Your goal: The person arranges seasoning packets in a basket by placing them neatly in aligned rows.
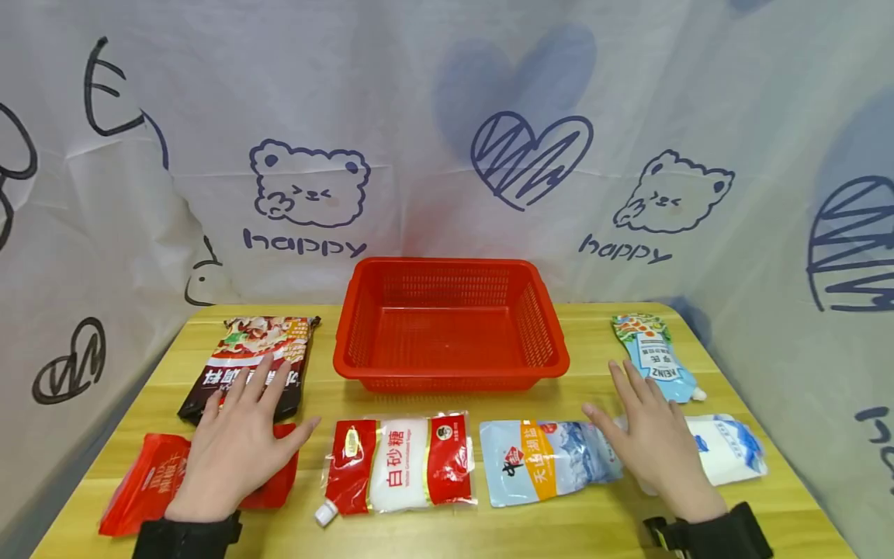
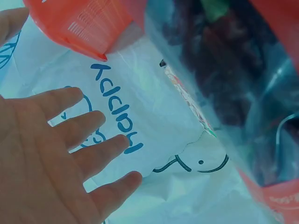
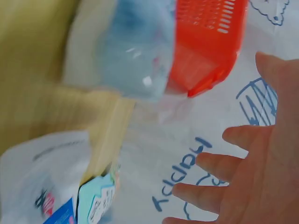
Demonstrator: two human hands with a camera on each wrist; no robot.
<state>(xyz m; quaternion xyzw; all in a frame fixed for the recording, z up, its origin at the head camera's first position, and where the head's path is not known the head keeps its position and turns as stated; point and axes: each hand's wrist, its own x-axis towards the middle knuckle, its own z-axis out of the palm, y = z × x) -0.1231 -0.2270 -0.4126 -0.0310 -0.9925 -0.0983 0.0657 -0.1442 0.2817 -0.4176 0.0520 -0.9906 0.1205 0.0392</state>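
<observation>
My left hand (image 1: 240,442), fingers straight and spread, hovers over a red food pouch (image 1: 155,473) and the lower edge of a dark seasoning packet (image 1: 253,361). The left wrist view shows its palm side with nothing in it. Over on the right, my right hand (image 1: 653,439) is likewise spread and holds nothing. It overlaps a white-and-blue bag (image 1: 726,448) and sits just below a light-blue Heinz pouch (image 1: 653,353). Between the hands lie a red-and-white sugar bag (image 1: 405,463) with a white spout cap and a blue-and-orange salt bag (image 1: 545,462).
A red plastic basket (image 1: 450,384) with perforated walls stands at the back middle of the wooden table (image 1: 391,539). Behind the table hangs a white cloth (image 1: 419,101) printed with bears and hearts, which also runs along both sides.
</observation>
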